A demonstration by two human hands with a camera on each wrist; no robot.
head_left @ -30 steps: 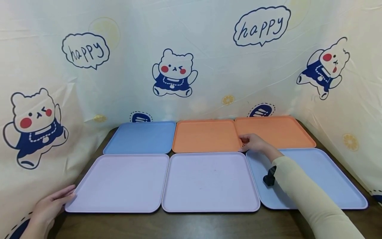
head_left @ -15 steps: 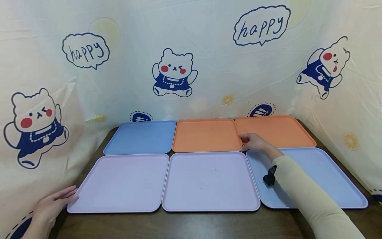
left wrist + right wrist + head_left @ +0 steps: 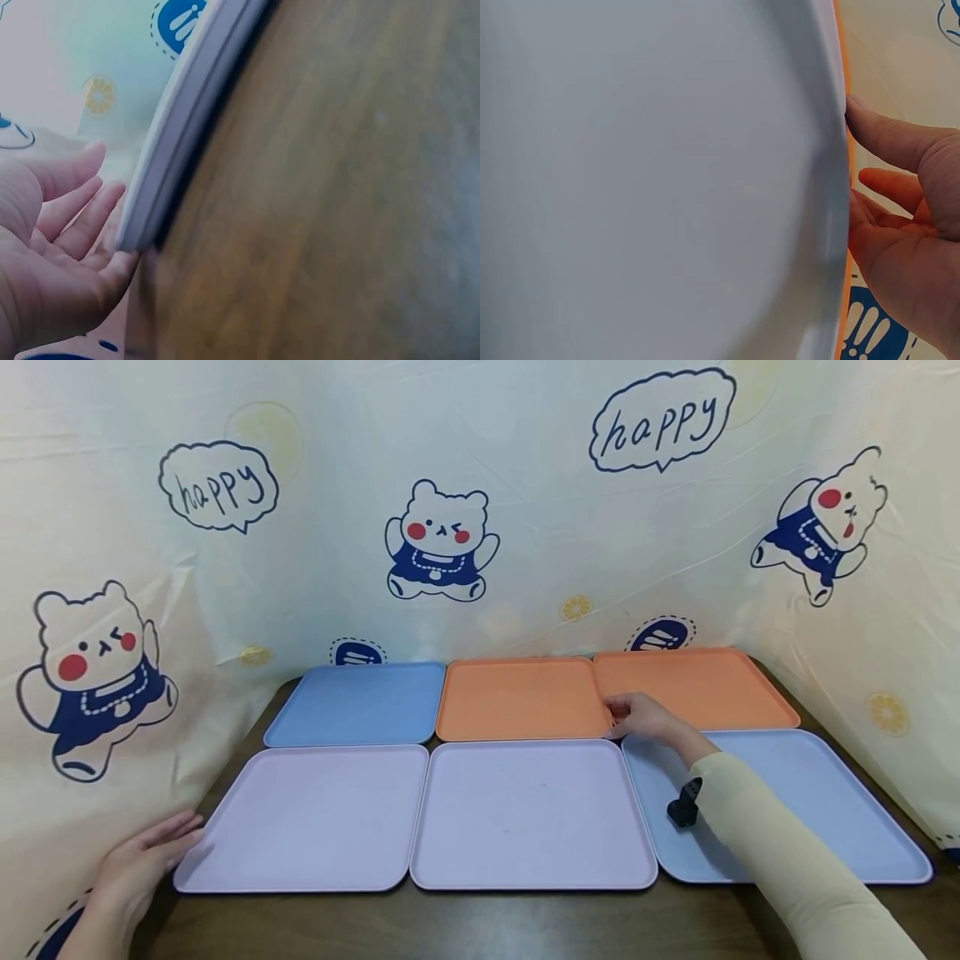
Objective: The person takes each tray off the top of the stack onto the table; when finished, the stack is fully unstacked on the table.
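Observation:
My left hand [image 3: 142, 864] touches the left edge of the front-left lavender tray [image 3: 315, 818], its fingers extended. The left wrist view shows that hand [image 3: 67, 240] beside the tray's end [image 3: 176, 142], palm turned up and nothing gripped. My right hand [image 3: 645, 720] reaches to the near right corner of the middle orange tray [image 3: 521, 697], where its fingertips touch the edge. Close up, the right hand [image 3: 922, 202] has thumb and fingers spread along an orange rim [image 3: 846, 300], with a large pale surface [image 3: 660, 180] filling the left.
A second lavender tray [image 3: 532, 814] lies front centre, a light blue tray [image 3: 787, 802] front right. Behind are a blue tray [image 3: 360, 703] and another orange tray [image 3: 720, 685]. A small black object [image 3: 684, 806] sits at the right sleeve. Printed cloth [image 3: 300, 568] surrounds the wooden table [image 3: 450, 931].
My left hand has slid slightly up and right along the lavender tray's edge, and that tray's left end sits slightly further right. The right hand stays at the orange corner. The head view has shifted slightly.

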